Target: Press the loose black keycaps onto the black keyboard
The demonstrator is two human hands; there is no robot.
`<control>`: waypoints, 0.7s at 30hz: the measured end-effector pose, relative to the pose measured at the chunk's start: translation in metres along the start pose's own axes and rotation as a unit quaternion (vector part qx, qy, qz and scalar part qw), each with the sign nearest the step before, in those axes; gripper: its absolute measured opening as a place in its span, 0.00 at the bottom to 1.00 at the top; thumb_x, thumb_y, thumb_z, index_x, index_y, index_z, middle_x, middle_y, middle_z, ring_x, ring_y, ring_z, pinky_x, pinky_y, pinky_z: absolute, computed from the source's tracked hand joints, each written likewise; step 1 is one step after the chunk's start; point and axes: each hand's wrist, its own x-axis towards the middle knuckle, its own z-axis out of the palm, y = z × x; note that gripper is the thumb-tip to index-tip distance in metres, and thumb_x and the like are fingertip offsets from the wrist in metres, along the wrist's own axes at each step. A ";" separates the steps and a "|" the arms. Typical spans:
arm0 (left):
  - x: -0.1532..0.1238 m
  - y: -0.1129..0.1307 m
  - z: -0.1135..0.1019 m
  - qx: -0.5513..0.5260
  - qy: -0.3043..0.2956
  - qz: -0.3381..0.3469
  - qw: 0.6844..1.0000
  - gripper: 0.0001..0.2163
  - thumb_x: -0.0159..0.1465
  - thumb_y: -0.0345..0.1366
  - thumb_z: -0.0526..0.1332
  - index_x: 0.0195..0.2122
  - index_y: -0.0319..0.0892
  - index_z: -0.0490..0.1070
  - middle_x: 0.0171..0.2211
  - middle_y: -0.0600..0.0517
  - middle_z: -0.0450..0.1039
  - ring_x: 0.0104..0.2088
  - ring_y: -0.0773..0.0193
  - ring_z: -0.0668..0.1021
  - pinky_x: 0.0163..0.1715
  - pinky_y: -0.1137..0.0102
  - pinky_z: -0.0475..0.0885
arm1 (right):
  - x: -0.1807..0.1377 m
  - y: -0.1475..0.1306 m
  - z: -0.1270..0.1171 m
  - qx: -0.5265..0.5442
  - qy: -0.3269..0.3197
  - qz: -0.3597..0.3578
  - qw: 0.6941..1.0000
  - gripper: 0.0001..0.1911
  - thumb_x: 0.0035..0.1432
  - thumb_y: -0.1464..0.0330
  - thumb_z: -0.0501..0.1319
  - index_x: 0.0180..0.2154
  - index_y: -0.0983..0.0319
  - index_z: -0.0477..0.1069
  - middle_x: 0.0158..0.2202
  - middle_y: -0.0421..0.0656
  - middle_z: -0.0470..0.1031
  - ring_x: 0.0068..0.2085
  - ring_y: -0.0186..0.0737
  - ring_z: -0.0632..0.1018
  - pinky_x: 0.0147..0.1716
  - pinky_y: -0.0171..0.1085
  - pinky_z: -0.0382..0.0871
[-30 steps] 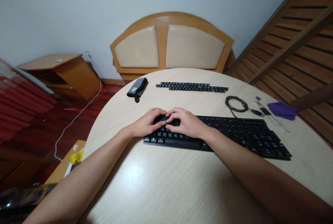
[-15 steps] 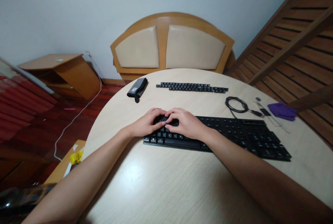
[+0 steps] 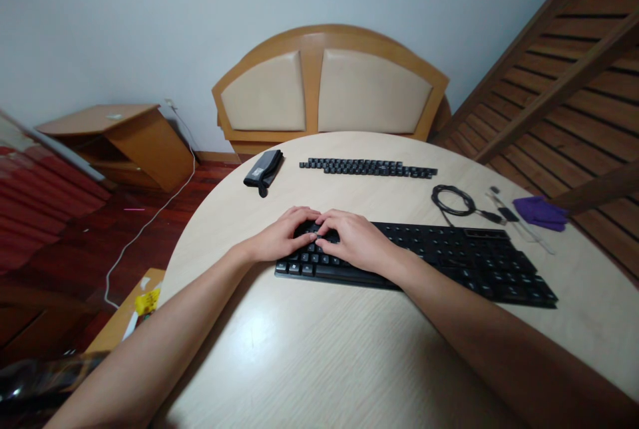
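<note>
Your left hand (image 3: 282,237) and right hand (image 3: 357,239) meet over the black computer keyboard's (image 3: 434,239) left end; its long axis extends rightward. Fingers curled; whether either grip holds anything: cannot tell.

Compared with a second ago, the right hand (image 3: 357,241) has crept slightly toward the left hand (image 3: 279,237) and toward the person's body, its wrist sinking with it. The dark opening between the right thumb and index finger has narrowed (a small change, but visible). Below the right palm, letter keys (image 3: 319,259) that showed earlier are now covered, while a sliver more of the keyboard's far edge (image 3: 382,224) shows just beyond that hand
</note>
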 end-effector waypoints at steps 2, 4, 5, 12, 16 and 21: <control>0.000 -0.001 0.000 0.000 -0.001 -0.004 1.000 0.16 0.70 0.41 0.56 0.57 0.46 0.66 0.56 0.45 0.68 0.59 0.54 0.68 0.62 0.53 0.60 | -0.001 0.002 0.001 0.001 0.002 -0.008 1.000 0.02 0.59 0.69 0.65 0.35 0.61 0.77 0.47 0.47 0.79 0.49 0.46 0.79 0.52 0.44 0.71; 0.000 -0.002 0.001 0.000 -0.002 -0.007 1.000 0.16 0.70 0.41 0.57 0.57 0.46 0.65 0.56 0.45 0.68 0.59 0.53 0.67 0.63 0.52 0.60 | -0.002 0.002 0.002 0.000 0.004 -0.011 1.000 0.03 0.59 0.69 0.65 0.35 0.61 0.77 0.48 0.47 0.79 0.50 0.46 0.79 0.52 0.44 0.71; 0.000 -0.002 0.001 0.000 -0.002 -0.008 1.000 0.16 0.70 0.42 0.57 0.57 0.46 0.65 0.56 0.45 0.68 0.60 0.53 0.67 0.63 0.52 0.60 | -0.003 0.001 0.002 -0.002 0.005 -0.011 1.000 0.03 0.60 0.69 0.65 0.35 0.61 0.76 0.48 0.47 0.79 0.50 0.46 0.79 0.52 0.44 0.70; 0.000 -0.003 0.001 0.002 -0.002 -0.008 1.000 0.16 0.70 0.42 0.57 0.57 0.46 0.65 0.57 0.45 0.68 0.59 0.54 0.67 0.63 0.53 0.60 | -0.005 -0.002 0.001 -0.008 0.007 -0.001 1.000 0.03 0.60 0.69 0.64 0.34 0.61 0.76 0.48 0.48 0.79 0.49 0.46 0.79 0.51 0.44 0.71; 0.000 -0.001 0.002 0.004 0.000 -0.013 1.000 0.16 0.70 0.42 0.57 0.57 0.45 0.66 0.56 0.44 0.68 0.59 0.53 0.68 0.62 0.53 0.61 | -0.006 0.003 0.004 0.008 0.019 -0.021 1.000 0.03 0.60 0.69 0.63 0.35 0.61 0.76 0.48 0.47 0.78 0.49 0.44 0.78 0.51 0.43 0.71; -0.001 -0.002 0.002 0.014 0.006 -0.013 1.000 0.16 0.70 0.41 0.57 0.58 0.45 0.65 0.56 0.44 0.68 0.59 0.53 0.68 0.62 0.52 0.61 | -0.008 0.005 0.008 0.015 0.041 -0.020 0.999 0.02 0.59 0.70 0.63 0.35 0.60 0.75 0.47 0.47 0.78 0.49 0.44 0.78 0.51 0.43 0.70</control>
